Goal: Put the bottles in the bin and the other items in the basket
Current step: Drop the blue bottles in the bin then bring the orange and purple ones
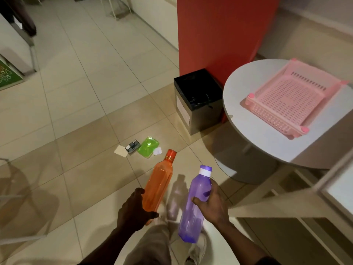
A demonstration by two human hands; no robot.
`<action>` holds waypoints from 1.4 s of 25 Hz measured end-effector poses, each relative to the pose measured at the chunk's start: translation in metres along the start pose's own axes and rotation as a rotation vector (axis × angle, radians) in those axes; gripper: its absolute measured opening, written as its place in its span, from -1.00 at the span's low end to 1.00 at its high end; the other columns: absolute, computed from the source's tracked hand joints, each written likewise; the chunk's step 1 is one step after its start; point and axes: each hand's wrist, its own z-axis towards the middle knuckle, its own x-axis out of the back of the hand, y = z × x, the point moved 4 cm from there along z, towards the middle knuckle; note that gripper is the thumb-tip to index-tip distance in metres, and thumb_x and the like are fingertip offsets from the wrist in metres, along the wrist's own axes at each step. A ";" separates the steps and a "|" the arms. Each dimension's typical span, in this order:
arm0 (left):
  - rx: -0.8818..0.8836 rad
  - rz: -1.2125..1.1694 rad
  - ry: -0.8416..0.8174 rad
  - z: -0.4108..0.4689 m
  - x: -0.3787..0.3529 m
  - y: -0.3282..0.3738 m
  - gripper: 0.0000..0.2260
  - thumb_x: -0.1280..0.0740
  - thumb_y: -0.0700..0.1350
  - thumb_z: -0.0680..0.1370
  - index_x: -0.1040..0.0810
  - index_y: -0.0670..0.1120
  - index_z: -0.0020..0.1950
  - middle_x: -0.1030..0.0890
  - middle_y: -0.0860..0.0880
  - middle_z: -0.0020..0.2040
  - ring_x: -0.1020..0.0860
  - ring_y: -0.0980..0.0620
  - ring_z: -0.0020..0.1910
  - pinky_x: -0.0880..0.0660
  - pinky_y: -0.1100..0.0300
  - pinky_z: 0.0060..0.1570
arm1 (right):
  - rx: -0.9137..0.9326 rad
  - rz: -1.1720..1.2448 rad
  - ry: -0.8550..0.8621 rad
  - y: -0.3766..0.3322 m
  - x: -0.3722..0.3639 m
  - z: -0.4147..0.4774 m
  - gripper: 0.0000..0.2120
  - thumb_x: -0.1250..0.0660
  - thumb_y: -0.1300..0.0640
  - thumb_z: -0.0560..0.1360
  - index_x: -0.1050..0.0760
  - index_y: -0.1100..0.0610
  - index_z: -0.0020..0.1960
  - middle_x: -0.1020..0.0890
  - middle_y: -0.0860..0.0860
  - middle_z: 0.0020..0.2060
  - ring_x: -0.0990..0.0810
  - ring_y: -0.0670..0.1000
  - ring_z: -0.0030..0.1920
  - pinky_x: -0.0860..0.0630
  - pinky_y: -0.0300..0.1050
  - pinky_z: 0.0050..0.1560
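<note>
The orange plastic bottle (160,180) is held in the left hand (133,209) at eleven o'clock and the purple plastic bottle (193,207) in the right hand (212,203) at one o'clock, side by side and apart. On the floor (86,111), at eleven o'clock of the orange bottle's cap, lies a green plastic lid (148,146). A small dark box (132,146) sits just beside the lid at nine o'clock, with a beige paper square (121,150) beyond it. A white paper scrap (157,151) lies at the lid's three o'clock. The black square bin (206,121) stands at one o'clock of the lid, before the red pillar (219,35). At the bin's three o'clock, the round white table (238,92) carries the pink slotted plastic basket (271,115).
</note>
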 end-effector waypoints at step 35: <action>-0.245 0.090 -0.057 0.506 0.210 0.265 -0.14 -0.66 0.22 0.31 -0.40 -0.06 0.47 -0.67 -0.06 0.24 -0.69 -0.09 0.09 -0.58 0.07 -0.01 | -0.180 0.332 0.214 -0.222 0.082 0.470 -0.51 -0.63 0.12 0.42 -0.37 -0.10 0.13 -0.61 -0.15 -0.08 -0.63 -0.14 -0.12 -0.58 -0.40 -0.23</action>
